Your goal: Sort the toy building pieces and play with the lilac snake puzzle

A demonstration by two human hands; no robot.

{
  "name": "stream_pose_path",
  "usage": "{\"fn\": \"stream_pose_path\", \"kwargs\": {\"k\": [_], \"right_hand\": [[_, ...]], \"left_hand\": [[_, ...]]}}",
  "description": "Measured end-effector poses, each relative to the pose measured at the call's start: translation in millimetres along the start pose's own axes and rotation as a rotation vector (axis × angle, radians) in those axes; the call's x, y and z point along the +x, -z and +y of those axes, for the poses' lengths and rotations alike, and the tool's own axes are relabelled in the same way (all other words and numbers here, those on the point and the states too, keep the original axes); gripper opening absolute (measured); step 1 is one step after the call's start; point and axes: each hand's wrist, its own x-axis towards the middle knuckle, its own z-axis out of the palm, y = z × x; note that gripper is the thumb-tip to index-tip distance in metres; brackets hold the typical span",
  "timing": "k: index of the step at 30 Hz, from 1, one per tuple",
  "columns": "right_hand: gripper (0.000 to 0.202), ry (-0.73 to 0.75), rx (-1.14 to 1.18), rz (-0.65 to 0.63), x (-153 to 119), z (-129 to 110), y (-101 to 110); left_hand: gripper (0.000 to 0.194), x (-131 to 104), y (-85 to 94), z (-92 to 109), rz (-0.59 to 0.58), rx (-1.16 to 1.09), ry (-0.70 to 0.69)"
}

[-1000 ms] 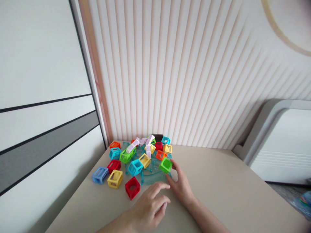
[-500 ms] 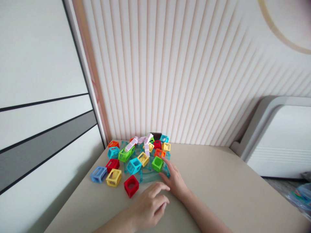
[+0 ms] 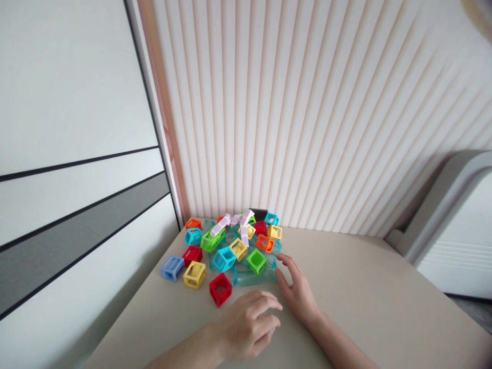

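Observation:
My left hand point(image 3: 249, 323) hovers over the front of the table, fingers loosely curved and apart, holding nothing. Nearest to it lies a red hollow cube block point(image 3: 220, 290). My right hand point(image 3: 298, 289) is at the right edge of the pile, thumb and fingers apart, with nothing in it. Just left of its fingertips are a green hollow cube block point(image 3: 257, 262) and a translucent teal piece point(image 3: 253, 278). Further left sit a cyan block point(image 3: 225, 259), a yellow block point(image 3: 194, 275) and a blue block point(image 3: 172, 268).
Behind these, more blocks are heaped with pale lilac pieces point(image 3: 245, 228) on top and a dark panel point(image 3: 259, 214) at the back. A ribbed wall point(image 3: 269, 113) bounds the table point(image 3: 357, 287); a white cabinet side point(image 3: 77, 205) stands left, a grey-white headboard point(image 3: 457, 220) right.
My right hand has drawn back slightly from the green block, its fingers now apart from it. The view has turned a little left, so everything sits further right.

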Motion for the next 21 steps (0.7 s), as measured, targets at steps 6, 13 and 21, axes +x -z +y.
{"fn": "stream_pose_path", "kwargs": {"k": [6, 13, 21], "right_hand": [[0.031, -0.001, 0.003, 0.0, -1.2, 2.4, -0.4], [0.03, -0.041, -0.009, -0.038, -3.4, 0.1, 1.7], [0.029, -0.028, -0.015, -0.041, -3.2, -2.0, 1.9]], "left_hand": [[0.024, 1.7, 17.8, -0.8, 0.1, 0.087, -0.041], [0.027, -5.6, 46.2, -39.0, 0.412, 0.448, 0.37], [0.035, -20.7, 35.2, -66.2, 0.174, 0.594, 0.732]]}}
